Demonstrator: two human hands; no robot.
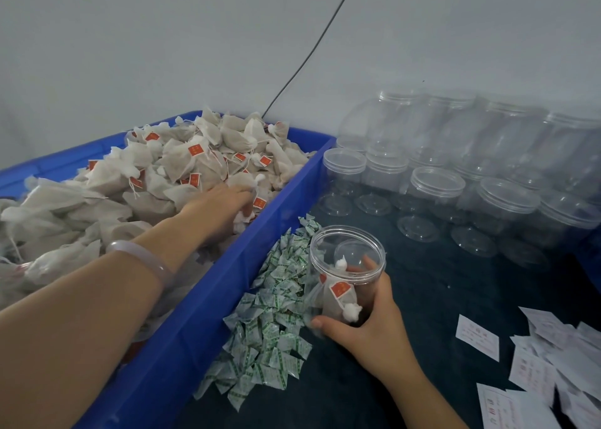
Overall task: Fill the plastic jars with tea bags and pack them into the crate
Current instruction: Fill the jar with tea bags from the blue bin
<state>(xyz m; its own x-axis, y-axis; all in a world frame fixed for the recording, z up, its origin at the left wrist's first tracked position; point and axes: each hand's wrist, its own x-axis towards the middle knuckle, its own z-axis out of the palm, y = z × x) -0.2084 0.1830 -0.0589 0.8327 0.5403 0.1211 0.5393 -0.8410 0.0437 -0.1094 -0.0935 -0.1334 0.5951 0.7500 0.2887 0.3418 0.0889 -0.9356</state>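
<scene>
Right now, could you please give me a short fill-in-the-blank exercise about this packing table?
1. The left hand grips tea bags in the ____ crate.
2. The jar in the right hand has no ____ on it.
3. The small packets beside the crate carry ____ print.
4. The spare jars by the wall are ____.
Missing words: blue; lid; green; empty.

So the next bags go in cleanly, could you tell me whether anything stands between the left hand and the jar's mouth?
Only the side wall of the blue crate, which the left hand gripping tea bags must lift over. The jar in the right hand has no lid, and its mouth is unobstructed.
</scene>
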